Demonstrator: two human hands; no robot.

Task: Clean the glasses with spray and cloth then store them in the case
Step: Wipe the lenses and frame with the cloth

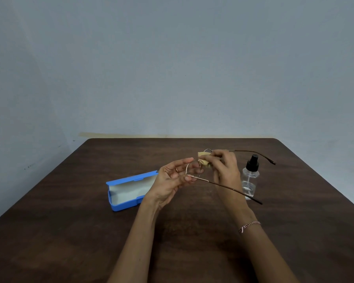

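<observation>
Thin-rimmed round glasses (194,170) with dark temple arms are held above the table, arms unfolded and pointing right. My left hand (173,178) pinches the frame at the near lens and hinge. My right hand (223,166) pinches a small yellow cloth (203,157) against the far lens, covering most of it. A clear spray bottle (249,180) with a black pump top stands upright on the table just right of my right hand. An open blue glasses case (129,190) with a pale lining lies to the left of my left hand.
The dark brown wooden table (90,231) runs back to a grey-blue wall. Its far edge lies just beyond the hands, and its left and right edges slope off toward the frame's bottom corners.
</observation>
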